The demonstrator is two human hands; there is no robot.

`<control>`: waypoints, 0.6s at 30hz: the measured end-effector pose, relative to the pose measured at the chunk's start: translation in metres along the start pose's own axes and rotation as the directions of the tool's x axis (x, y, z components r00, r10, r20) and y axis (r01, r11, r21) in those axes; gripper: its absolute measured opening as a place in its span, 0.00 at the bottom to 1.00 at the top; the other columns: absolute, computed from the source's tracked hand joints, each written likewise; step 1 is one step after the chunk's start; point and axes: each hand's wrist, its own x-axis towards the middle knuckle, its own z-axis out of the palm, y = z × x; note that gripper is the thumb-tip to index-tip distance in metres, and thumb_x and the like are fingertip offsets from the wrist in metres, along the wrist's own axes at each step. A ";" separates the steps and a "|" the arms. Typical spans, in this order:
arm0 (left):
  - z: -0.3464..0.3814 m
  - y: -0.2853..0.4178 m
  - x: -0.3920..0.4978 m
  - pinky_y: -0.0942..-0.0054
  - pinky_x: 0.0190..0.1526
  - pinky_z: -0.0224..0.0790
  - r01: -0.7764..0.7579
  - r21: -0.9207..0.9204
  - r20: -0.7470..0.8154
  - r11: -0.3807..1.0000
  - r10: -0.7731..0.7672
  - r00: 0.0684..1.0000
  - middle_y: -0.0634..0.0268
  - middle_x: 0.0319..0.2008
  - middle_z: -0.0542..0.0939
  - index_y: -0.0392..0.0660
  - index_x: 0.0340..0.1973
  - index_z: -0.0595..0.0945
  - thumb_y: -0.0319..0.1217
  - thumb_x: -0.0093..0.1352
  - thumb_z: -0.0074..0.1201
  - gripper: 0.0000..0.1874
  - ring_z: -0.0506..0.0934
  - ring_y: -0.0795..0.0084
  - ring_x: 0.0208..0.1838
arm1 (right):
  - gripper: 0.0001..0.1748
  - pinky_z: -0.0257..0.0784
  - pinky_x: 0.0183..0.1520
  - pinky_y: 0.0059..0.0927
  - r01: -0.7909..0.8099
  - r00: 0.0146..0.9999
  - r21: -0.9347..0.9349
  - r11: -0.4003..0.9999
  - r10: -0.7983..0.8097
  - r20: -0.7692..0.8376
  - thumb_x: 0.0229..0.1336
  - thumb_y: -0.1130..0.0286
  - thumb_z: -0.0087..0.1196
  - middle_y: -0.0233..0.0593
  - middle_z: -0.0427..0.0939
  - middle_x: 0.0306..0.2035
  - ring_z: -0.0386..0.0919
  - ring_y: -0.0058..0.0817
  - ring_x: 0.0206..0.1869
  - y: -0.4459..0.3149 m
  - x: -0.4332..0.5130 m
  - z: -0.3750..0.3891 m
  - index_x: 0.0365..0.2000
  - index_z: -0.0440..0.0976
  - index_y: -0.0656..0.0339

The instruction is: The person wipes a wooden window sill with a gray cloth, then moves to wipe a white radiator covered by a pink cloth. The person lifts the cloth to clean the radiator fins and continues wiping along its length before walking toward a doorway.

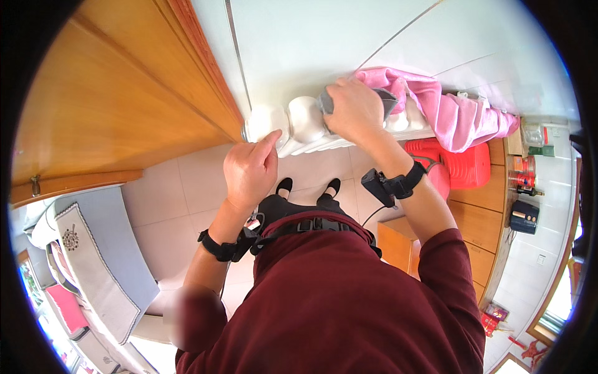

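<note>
My right hand (357,112) grips a grey cloth (325,101), which shows on both sides of the fist. The cloth lies against the top of a white column radiator (306,119) along the wall. My left hand (250,170) is by the radiator's left end, with one finger stretched toward the end column; whether it touches is unclear. Its other fingers curl under and are partly hidden. To the right of my right hand, a pink cloth (460,114) drapes over the radiator's right part.
An orange wooden door (117,89) stands at the left. Red plastic containers (469,163) sit below the pink cloth, beside wooden cabinets (479,224). A covered piece of furniture (98,271) is at lower left. A small wooden stool or box (397,243) stands by my right side.
</note>
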 end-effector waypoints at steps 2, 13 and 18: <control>0.001 0.000 0.000 0.62 0.23 0.64 -0.006 -0.007 0.002 1.000 0.006 1.000 0.64 0.15 0.72 0.49 0.41 0.87 0.19 0.60 0.59 0.15 0.71 0.60 0.19 | 0.13 0.77 0.47 0.36 0.006 0.994 -0.009 1.000 -0.005 0.111 0.46 0.65 0.63 0.37 0.80 0.39 0.78 0.36 0.49 -0.006 -0.009 0.003 0.35 0.82 0.57; -0.017 -0.014 -0.006 0.62 0.25 0.65 0.051 0.052 -0.020 0.997 -0.050 0.999 0.63 0.15 0.73 0.48 0.40 0.87 0.19 0.60 0.60 0.14 0.72 0.60 0.20 | 0.12 0.76 0.46 0.42 -0.088 0.978 0.170 0.982 0.053 0.202 0.45 0.65 0.61 0.40 0.79 0.37 0.79 0.40 0.46 -0.010 -0.014 -0.027 0.31 0.81 0.59; -0.016 -0.009 -0.002 0.62 0.25 0.65 0.039 0.002 -0.018 0.999 -0.039 0.999 0.63 0.15 0.73 0.48 0.40 0.87 0.20 0.61 0.60 0.13 0.72 0.59 0.19 | 0.17 0.74 0.45 0.44 -0.160 0.983 0.494 0.855 0.092 0.159 0.44 0.59 0.62 0.44 0.78 0.35 0.78 0.45 0.43 -0.016 -0.020 -0.029 0.30 0.77 0.63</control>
